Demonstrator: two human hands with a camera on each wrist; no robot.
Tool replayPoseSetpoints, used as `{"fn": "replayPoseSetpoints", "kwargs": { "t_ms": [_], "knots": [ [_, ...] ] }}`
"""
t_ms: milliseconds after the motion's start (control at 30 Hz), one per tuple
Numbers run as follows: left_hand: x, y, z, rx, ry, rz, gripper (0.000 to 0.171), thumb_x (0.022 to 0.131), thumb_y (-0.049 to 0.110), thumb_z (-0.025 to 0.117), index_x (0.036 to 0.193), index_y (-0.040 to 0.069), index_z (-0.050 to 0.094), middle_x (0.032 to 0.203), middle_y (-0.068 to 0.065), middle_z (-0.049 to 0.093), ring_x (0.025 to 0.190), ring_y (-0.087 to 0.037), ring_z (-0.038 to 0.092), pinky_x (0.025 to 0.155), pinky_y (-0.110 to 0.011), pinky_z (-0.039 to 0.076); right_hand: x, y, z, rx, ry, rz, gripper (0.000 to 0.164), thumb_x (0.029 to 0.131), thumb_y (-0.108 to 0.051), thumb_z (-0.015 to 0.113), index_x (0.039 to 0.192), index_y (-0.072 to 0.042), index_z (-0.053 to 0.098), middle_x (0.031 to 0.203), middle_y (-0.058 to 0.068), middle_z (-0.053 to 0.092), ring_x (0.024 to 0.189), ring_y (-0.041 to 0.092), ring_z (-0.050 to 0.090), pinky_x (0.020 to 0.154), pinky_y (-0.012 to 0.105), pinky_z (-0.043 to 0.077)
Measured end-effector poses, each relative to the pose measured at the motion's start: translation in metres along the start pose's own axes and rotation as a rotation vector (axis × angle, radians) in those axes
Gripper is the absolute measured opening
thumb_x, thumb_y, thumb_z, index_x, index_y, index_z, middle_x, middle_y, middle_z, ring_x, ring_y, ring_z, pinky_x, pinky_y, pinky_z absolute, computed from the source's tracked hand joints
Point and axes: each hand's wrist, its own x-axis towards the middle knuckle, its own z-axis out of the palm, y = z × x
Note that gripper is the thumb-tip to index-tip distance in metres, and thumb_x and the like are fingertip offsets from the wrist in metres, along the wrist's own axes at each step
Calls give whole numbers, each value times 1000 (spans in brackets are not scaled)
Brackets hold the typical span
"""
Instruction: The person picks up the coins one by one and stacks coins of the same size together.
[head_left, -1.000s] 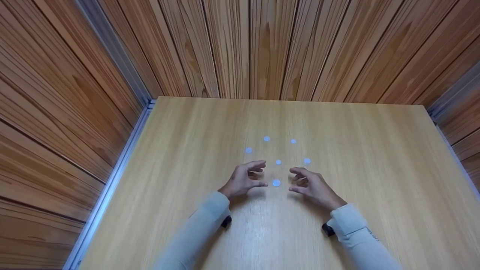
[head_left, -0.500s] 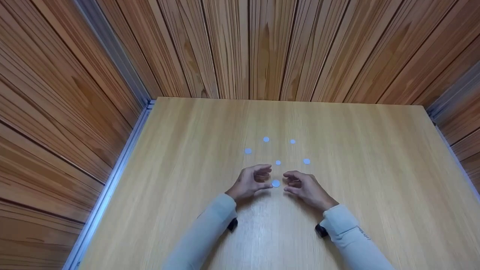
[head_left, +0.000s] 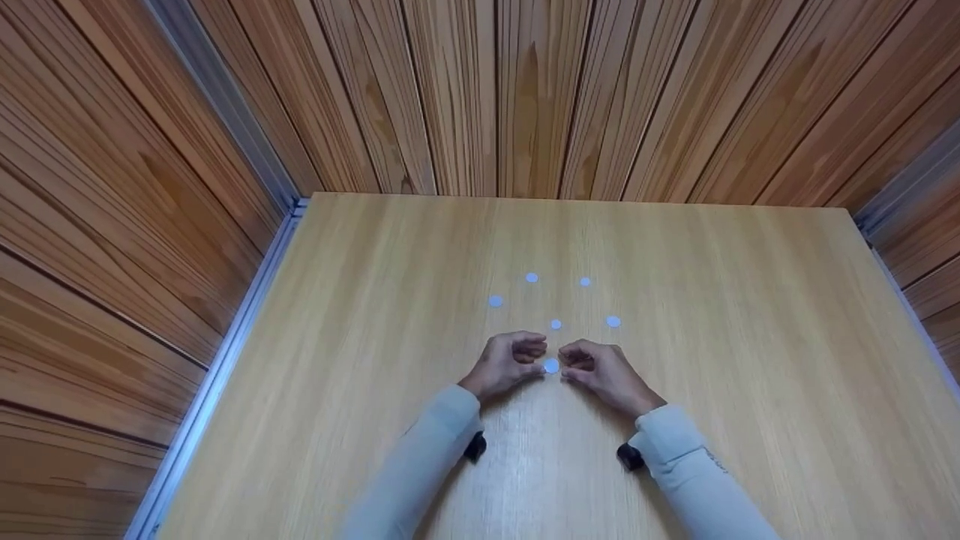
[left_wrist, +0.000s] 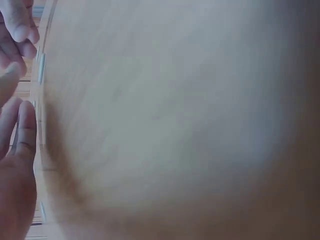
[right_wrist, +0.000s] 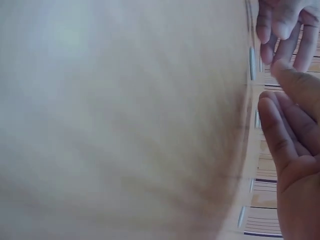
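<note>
Palms inward, my left hand (head_left: 506, 364) and right hand (head_left: 607, 373) face each other low over the table, a narrow gap between their fingertips. Fingers and thumbs are loosely bent, and nothing is visible in either hand. Between them lies a flat pale round disc (head_left: 551, 366), close to the left thumb tip; whether the thumb touches it I cannot tell. A smaller disc (head_left: 556, 324) lies just beyond the fingertips. Each wrist view catches both hands at its edge: the left hand (left_wrist: 17, 185) in the left one, the right hand (right_wrist: 300, 165) in the other.
Farther out on the wooden table (head_left: 375, 300) lie several more pale discs, among them a left one (head_left: 495, 301) and a right one (head_left: 613, 322). Wood-plank walls (head_left: 525, 97) stand behind and at the sides. A metal rail (head_left: 225, 360) runs along the left edge.
Both hands have moved inward, narrowing the gap over the nearest disc. The right thumb and fingers have drawn closer together. The discs lie as before.
</note>
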Motion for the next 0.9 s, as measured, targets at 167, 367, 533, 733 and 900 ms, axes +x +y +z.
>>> {"fn": "replayPoseSetpoints", "kwargs": {
  "t_ms": [167,367,533,733,900],
  "knots": [
    [7,0,6,-309,78,-168,23,92,-5,62,113,-11,66,103,-17,70,88,-22,61,78,-33,55,3,1,2,-16,17,-19,20,89,1,72,108,2,69,107,14,71,96,27,69,83,33,54],
    [8,-2,7,-117,48,-104,24,87,-12,67,110,-8,69,103,-17,72,88,-21,64,78,-30,55,4,0,4,-23,38,-23,17,87,1,74,104,1,70,101,11,72,92,25,70,80,31,54],
    [5,-2,5,-91,39,-94,21,88,-9,68,109,-8,69,100,-15,72,89,-22,66,81,-32,55,5,-1,8,-55,56,-17,16,86,-1,76,102,-1,71,96,7,73,88,20,69,78,30,54],
    [1,-3,3,296,-1,68,28,81,-6,78,108,0,73,96,-4,75,88,-13,69,81,-26,54,6,-2,13,-89,72,0,12,86,-2,76,97,-5,73,91,2,73,83,16,67,75,27,51],
    [0,-3,2,344,-10,85,24,82,-3,78,106,2,74,94,-1,75,86,-12,70,81,-25,54,6,-2,16,-92,79,8,9,86,-4,77,93,-8,74,88,0,73,82,14,65,74,26,50]
  ]
}}
